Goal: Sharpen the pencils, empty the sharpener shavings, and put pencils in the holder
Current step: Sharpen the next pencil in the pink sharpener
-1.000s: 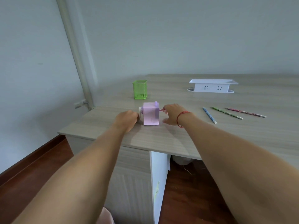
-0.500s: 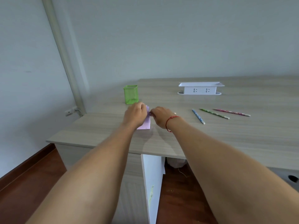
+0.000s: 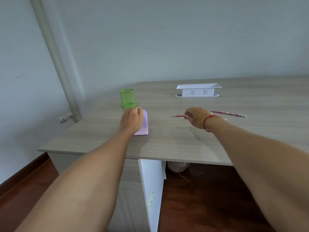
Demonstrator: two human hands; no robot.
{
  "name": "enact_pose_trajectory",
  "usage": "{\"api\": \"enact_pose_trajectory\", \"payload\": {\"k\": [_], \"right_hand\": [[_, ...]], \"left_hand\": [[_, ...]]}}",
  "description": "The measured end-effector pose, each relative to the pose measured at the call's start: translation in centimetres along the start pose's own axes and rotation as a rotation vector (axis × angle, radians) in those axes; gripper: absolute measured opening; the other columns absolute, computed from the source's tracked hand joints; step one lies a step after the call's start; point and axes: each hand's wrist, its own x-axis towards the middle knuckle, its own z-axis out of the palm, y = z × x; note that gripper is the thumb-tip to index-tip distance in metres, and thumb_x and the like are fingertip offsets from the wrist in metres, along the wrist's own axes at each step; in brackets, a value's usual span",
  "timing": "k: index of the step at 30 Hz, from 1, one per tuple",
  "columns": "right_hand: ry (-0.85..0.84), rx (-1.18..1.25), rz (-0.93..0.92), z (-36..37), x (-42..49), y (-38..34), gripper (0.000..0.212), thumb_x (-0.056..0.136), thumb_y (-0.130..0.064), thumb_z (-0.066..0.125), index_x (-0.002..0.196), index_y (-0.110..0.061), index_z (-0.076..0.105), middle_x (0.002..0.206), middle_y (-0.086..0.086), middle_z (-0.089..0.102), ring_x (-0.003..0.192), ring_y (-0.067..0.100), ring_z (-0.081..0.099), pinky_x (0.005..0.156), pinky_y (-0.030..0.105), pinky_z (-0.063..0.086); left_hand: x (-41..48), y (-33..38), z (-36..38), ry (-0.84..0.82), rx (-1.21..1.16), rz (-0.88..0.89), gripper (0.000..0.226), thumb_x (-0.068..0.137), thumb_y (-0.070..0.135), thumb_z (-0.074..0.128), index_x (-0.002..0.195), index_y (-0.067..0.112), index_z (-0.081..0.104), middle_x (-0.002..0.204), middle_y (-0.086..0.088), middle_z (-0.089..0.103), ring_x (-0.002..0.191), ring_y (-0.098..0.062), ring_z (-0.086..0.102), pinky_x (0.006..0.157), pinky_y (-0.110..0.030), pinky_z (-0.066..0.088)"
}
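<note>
A pink sharpener [image 3: 144, 126] stands on the wooden desk [image 3: 167, 144], and my left hand [image 3: 132, 120] grips it from the left and top. My right hand [image 3: 197, 117] pinches a red patterned pencil [image 3: 178, 116] above the desk, its sharpened tip pointing left, well apart from the sharpener. Behind the sharpener stands a green mesh holder [image 3: 127, 98] with nothing visible inside. Another red patterned pencil [image 3: 229, 113] lies on the desk beyond my right wrist. Other pencils are hidden behind my right hand.
A white socket box [image 3: 198, 90] sits at the back of the desk. The desk's front edge runs just below my forearms, with dark wooden floor [image 3: 200, 198] and a bin bag [image 3: 178, 166] beneath. A wall and a pipe [image 3: 55, 56] are on the left.
My right hand has pulled the red pencil out of the sharpener and moved it to the right. My left hand has stayed on the sharpener. The camera has shifted.
</note>
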Motion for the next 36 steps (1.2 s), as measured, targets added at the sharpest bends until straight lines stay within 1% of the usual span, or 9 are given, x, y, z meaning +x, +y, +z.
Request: {"api": "enact_pose_trajectory", "payload": {"k": [4, 7, 12, 14, 16, 18, 23, 28, 36], "right_hand": [[0.004, 0.168, 0.014, 0.1, 0.2, -0.7, 0.029, 0.099, -0.025, 0.045, 0.114, -0.011, 0.065, 0.119, 0.012, 0.063, 0.112, 0.031, 0.058, 0.097, 0.038, 0.047], [-0.002, 0.175, 0.044, 0.6, 0.7, -1.4, 0.027, 0.098, -0.018, 0.042, 0.097, -0.007, 0.067, 0.102, 0.016, 0.063, 0.097, 0.031, 0.058, 0.085, 0.032, 0.046], [0.043, 0.143, 0.157, 1.5, 0.9, -2.5, 0.035, 0.096, -0.009, 0.043, 0.062, -0.01, 0.035, 0.092, 0.015, 0.05, 0.082, 0.026, 0.044, 0.07, 0.029, 0.035], [0.084, 0.142, 0.176, 1.7, 1.0, -2.6, 0.028, 0.096, -0.007, 0.046, 0.069, -0.007, 0.041, 0.103, 0.02, 0.057, 0.084, 0.029, 0.048, 0.07, 0.031, 0.037], [0.112, 0.123, 0.182, 2.0, 1.0, -2.5, 0.011, 0.097, -0.009, 0.049, 0.098, -0.002, 0.057, 0.117, 0.022, 0.059, 0.097, 0.036, 0.058, 0.076, 0.037, 0.045], [0.119, 0.076, 0.211, 2.3, 0.8, -2.4, 0.022, 0.098, -0.011, 0.048, 0.115, 0.001, 0.057, 0.12, 0.021, 0.058, 0.109, 0.038, 0.059, 0.082, 0.039, 0.048], [0.184, 0.024, 0.254, 2.5, 0.9, -1.4, 0.02, 0.095, -0.012, 0.05, 0.11, -0.004, 0.06, 0.115, 0.017, 0.062, 0.108, 0.034, 0.059, 0.076, 0.033, 0.045], [0.066, -0.056, 0.301, 2.0, 1.0, 0.1, 0.033, 0.091, 0.0, 0.043, 0.121, -0.005, 0.057, 0.125, 0.017, 0.059, 0.117, 0.035, 0.056, 0.091, 0.038, 0.048], [0.133, -0.039, 0.317, 2.4, 0.8, 0.1, 0.027, 0.093, 0.005, 0.045, 0.116, 0.0, 0.057, 0.12, 0.018, 0.06, 0.111, 0.035, 0.06, 0.072, 0.033, 0.042]], "left_hand": [[-0.4, 2.2, 2.1, 0.028, -0.02, 0.052, 0.04, 0.096, 0.011, 0.034, 0.057, 0.014, 0.027, 0.09, -0.029, 0.058, 0.088, -0.039, 0.052, 0.071, -0.04, 0.038], [-0.5, 2.2, 2.5, 0.061, -0.036, 0.073, 0.042, 0.095, 0.009, 0.035, 0.056, 0.017, 0.024, 0.087, -0.028, 0.057, 0.083, -0.035, 0.049, 0.07, -0.039, 0.035], [-0.9, 1.8, 2.7, 0.118, -0.037, 0.128, 0.035, 0.095, 0.01, 0.038, 0.061, 0.01, 0.038, 0.085, -0.027, 0.058, 0.085, -0.039, 0.052, 0.072, -0.043, 0.038], [-1.0, 1.6, 2.9, 0.136, -0.061, 0.138, 0.034, 0.094, 0.018, 0.035, 0.07, -0.001, 0.05, 0.086, -0.025, 0.06, 0.085, -0.038, 0.053, 0.074, -0.044, 0.04], [-1.0, 1.5, 3.0, 0.163, -0.07, 0.163, 0.042, 0.087, 0.026, 0.03, 0.077, -0.006, 0.057, 0.087, -0.024, 0.062, 0.086, -0.038, 0.054, 0.076, -0.046, 0.043], [-0.9, 1.4, 3.1, 0.179, -0.071, 0.183, 0.045, 0.084, 0.028, 0.029, 0.077, -0.006, 0.058, 0.087, -0.023, 0.063, 0.086, -0.039, 0.054, 0.075, -0.046, 0.044], [-0.7, 1.2, 3.3, 0.21, -0.067, 0.17, 0.042, 0.087, 0.025, 0.03, 0.076, -0.005, 0.057, 0.086, -0.023, 0.063, 0.085, -0.037, 0.054, 0.074, -0.043, 0.041], [-1.0, 1.4, 3.4, 0.236, -0.067, 0.185, 0.04, 0.092, 0.022, 0.03, 0.074, -0.003, 0.055, 0.081, -0.025, 0.061, 0.081, -0.038, 0.054, 0.073, -0.045, 0.041], [-0.8, 1.2, 3.5, 0.247, -0.015, 0.207, 0.044, 0.093, 0.022, 0.027, 0.079, -0.006, 0.058, 0.084, -0.026, 0.061, 0.083, -0.037, 0.055, 0.073, -0.043, 0.04]]}}
